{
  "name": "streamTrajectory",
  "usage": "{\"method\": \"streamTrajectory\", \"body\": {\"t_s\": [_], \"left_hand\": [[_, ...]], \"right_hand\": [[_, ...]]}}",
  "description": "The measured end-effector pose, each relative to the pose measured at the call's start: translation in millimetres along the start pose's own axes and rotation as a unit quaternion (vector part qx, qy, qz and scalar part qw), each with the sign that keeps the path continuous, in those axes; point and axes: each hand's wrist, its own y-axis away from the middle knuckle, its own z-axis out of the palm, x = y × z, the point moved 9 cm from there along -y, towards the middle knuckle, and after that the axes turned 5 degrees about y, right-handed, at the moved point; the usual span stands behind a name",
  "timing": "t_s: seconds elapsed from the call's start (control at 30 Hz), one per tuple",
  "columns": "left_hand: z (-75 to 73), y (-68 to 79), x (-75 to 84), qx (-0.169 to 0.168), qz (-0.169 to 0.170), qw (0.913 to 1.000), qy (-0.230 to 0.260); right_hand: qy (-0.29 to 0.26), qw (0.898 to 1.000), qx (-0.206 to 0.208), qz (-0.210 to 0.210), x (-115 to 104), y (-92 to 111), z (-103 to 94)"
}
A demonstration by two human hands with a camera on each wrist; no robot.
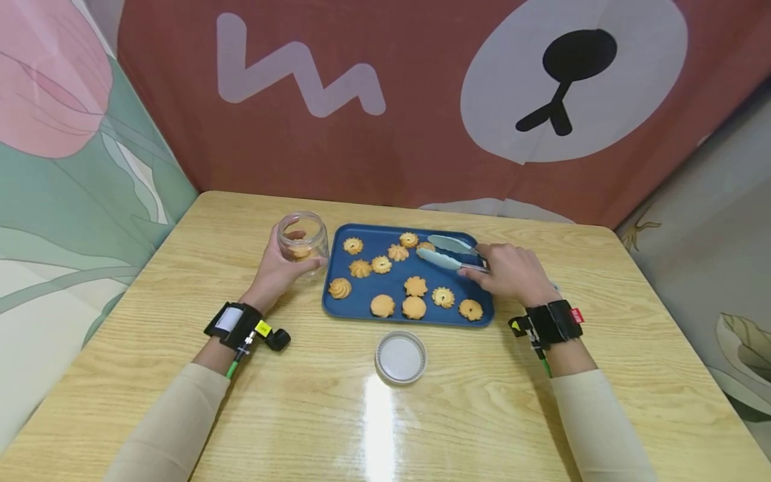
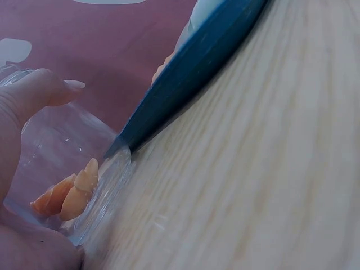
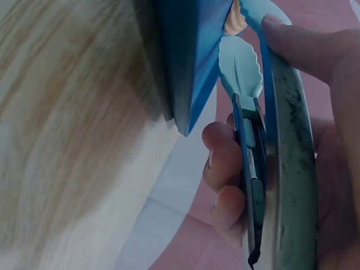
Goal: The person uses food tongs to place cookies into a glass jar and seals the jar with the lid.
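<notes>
Right of centre in the head view, over the upper right of a blue tray [image 1: 367,288], it's the tongs [image 1: 442,259]: pale blue tips with scalloped edges, slim metal arms, dark marks along the metal. Jaws well apart, and a golden cookie [image 1: 425,246] right by the tips; touching or not, I can't tell! They point left, long axis nearly crosswise, handles running back into the right hand [image 1: 515,271], thumb on one arm, fingers curled against the other. More cookies [image 1: 413,308] dot the tray, swirled, flower-edged and round, with bare blue between the tongs and the lower row. Low rim all round, its right side passing under the grip. Now left of the tray, just beside its edge: the left hand [image 1: 276,273] wraps a clear jar [image 1: 316,251], mouth up, at least two cookies at the bottom. Below the tray, a round grey lid [image 1: 400,358] lies flat on the wooden table [image 1: 289,415], which spreads wide to both sides; its far edge runs close above the tray, red backdrop [image 1: 415,147] behind.
</notes>
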Motion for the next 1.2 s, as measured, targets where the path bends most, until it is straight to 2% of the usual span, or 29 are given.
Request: {"method": "streamTrajectory", "body": {"t_s": [0.5, 0.87, 1.2], "left_hand": [[-0.1, 0.6, -0.8, 0.002, 0.0, 1.0, 0.001], [0.0, 0.0, -0.2, 0.0, 0.0, 1.0, -0.001], [0.3, 0.6, 0.3, 0.0, 0.001, 1.0, -0.005]], "right_hand": [[-0.001, 1.0, -0.001, -0.006, -0.2, -1.1, 4.9], [0.005, 0.999, 0.028, -0.021, -1.3, 2.1, -0.4], [0.002, 0.999, 0.032, -0.02, -1.5, 3.4, -3.5]]}}
